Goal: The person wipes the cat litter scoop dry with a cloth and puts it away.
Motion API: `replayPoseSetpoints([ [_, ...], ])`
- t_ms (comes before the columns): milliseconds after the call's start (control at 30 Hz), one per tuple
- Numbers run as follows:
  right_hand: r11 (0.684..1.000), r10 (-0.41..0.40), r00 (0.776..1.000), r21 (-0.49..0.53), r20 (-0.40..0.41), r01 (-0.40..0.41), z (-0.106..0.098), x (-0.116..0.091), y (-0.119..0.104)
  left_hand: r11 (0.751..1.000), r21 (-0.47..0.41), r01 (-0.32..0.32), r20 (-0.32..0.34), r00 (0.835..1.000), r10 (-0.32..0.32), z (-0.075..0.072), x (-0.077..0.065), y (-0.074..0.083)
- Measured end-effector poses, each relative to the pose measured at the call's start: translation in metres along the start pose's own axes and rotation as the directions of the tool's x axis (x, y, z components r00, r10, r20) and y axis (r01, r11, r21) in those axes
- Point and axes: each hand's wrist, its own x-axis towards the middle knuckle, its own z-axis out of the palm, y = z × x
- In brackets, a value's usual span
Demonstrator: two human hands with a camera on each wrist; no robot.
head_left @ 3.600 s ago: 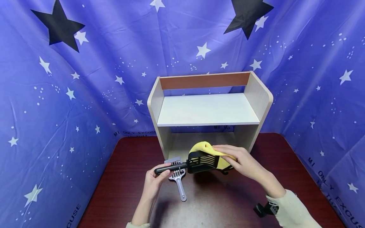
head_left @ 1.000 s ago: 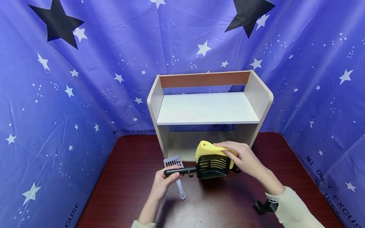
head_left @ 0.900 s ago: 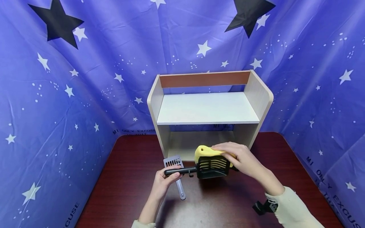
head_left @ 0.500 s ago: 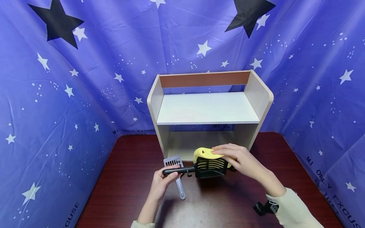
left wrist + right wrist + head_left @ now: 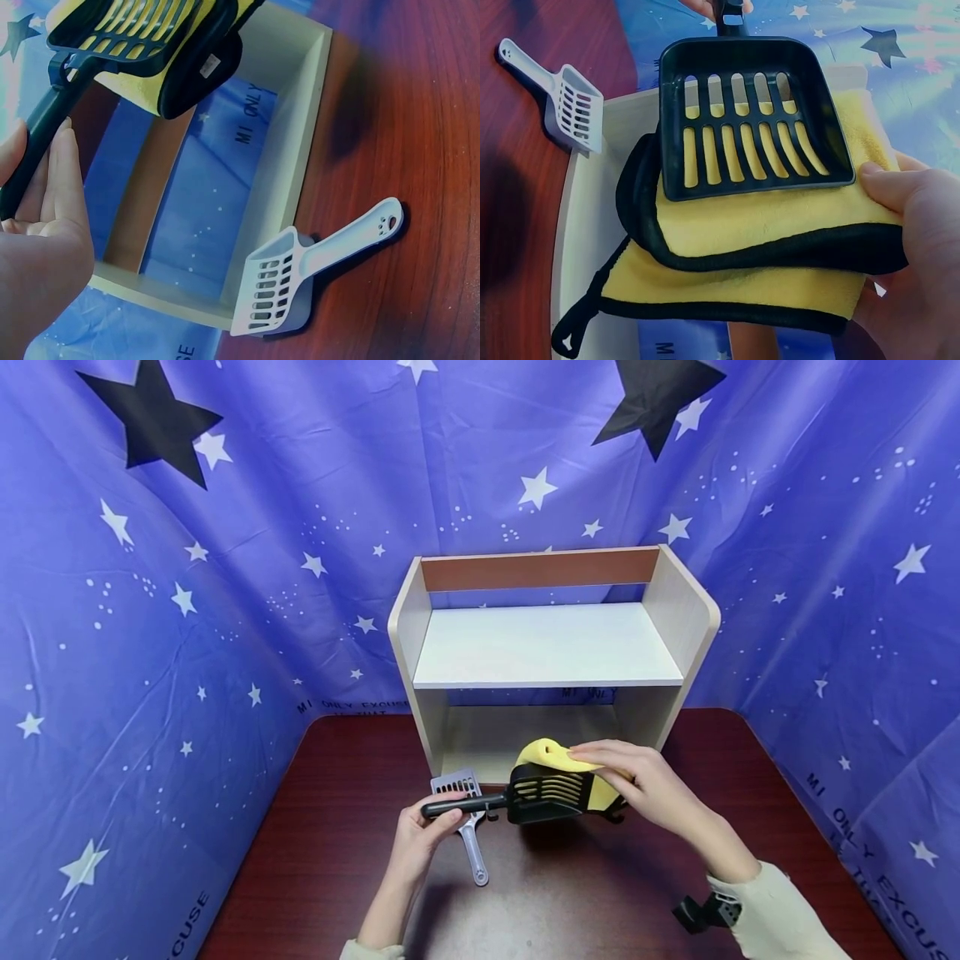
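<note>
My left hand (image 5: 411, 839) grips the handle of a black slotted litter scoop (image 5: 534, 812), holding it level above the table with its head toward the right. A folded yellow cloth (image 5: 735, 225) with black edging lies against the back of the scoop's head; its yellow shows through the slots. My right hand (image 5: 656, 785) pinches the cloth at its right side, thumb on the near face in the right wrist view, other fingers mostly hidden behind. Beneath my left hand, a pale grey litter scoop (image 5: 345, 244) rests on the table, its handle pointing toward me in the head view.
A two-tier shelf unit (image 5: 547, 647) with a white upper board stands at the back of the dark red table (image 5: 337, 802), just beyond both hands. Star-printed blue curtains (image 5: 300, 527) hang behind and at both sides. A black device (image 5: 705, 912) sits at my right wrist.
The black scoop and my left hand have shifted slightly left and up. My right hand has moved a little right, and more of the cloth now shows past the scoop's right end.
</note>
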Motion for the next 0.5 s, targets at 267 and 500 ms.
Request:
replayPoseSetpoints([
  [267, 0.995, 0.042, 0.995, 0.097, -0.085, -0.034, 0.002, -0.007, 0.004, 0.998, -0.029, -0.054, 0.009, 0.999, 0.054, -0.004, 0.001, 0.000],
  [500, 0.986, 0.092, 0.989, 0.149, -0.112, -0.075, 0.002, -0.012, 0.004, 0.997, -0.045, -0.065, 0.008, 0.998, 0.066, -0.005, 0.002, 0.002],
])
